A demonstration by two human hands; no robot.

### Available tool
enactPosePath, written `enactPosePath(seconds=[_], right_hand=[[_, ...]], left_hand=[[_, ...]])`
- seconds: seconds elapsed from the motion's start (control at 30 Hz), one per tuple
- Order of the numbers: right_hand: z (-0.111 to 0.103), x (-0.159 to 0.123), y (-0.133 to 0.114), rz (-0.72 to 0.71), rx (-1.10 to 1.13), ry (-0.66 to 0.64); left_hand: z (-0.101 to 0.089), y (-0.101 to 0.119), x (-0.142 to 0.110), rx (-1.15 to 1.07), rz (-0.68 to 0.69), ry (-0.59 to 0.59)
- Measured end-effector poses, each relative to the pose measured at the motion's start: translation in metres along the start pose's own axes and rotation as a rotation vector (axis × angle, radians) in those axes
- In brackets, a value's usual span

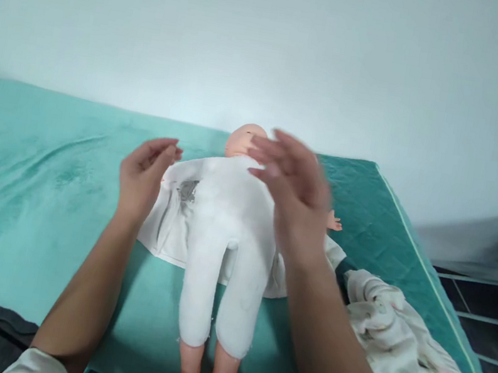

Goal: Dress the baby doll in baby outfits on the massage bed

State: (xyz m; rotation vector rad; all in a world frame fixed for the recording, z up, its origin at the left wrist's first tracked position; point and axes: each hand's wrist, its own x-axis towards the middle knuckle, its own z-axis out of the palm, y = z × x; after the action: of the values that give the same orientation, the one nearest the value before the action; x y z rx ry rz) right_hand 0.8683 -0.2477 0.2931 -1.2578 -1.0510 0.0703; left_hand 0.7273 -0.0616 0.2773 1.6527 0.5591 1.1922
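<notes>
A baby doll with a white cloth body lies on its back on a teal sheet, head toward the wall and bare feet toward me. An opened white garment is spread under its torso. My left hand hovers over the doll's left side, fingers loosely curled and empty. My right hand hangs above the doll's chest and head, fingers stretched out, blurred by motion, holding nothing. The doll's small pink hand shows past my right wrist.
A crumpled white patterned cloth lies on the sheet at the right, near the bed's edge. A pale wall stands behind. Dark floor shows at the right and lower left.
</notes>
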Motion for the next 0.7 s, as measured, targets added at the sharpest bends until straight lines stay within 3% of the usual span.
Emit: enactPosePath(seconds=[0.03,0.1,0.17,0.3,0.43,0.5,0.57,0.7], right_hand=[[0.008,-0.001,0.010,-0.009,-0.062,-0.026],[0.023,-0.004,0.027,-0.069,-0.281,-0.137],[0.033,-0.005,0.033,-0.123,-0.512,-0.312],[0.052,0.012,0.028,-0.107,-0.829,-0.600],[0.083,0.045,0.037,-0.015,-1.023,-0.821],[0.100,0.058,0.048,0.017,-1.078,-0.937],[0.113,0.064,0.059,-0.013,-1.065,-1.001],[0.116,0.062,0.068,-0.039,-0.949,-0.898]], left_hand=[[-0.008,-0.021,0.001,0.165,-0.058,-0.013],[-0.025,-0.057,0.002,0.459,-0.100,-0.165],[-0.038,-0.077,0.003,0.600,-0.083,-0.252],[-0.043,-0.078,0.004,0.792,-0.047,-0.238],[-0.041,-0.070,0.003,1.067,-0.100,-0.338],[-0.042,-0.070,0.003,1.104,-0.105,-0.348],[-0.043,-0.071,0.004,1.070,-0.035,-0.284],[-0.040,-0.074,0.005,0.740,0.094,-0.103]])
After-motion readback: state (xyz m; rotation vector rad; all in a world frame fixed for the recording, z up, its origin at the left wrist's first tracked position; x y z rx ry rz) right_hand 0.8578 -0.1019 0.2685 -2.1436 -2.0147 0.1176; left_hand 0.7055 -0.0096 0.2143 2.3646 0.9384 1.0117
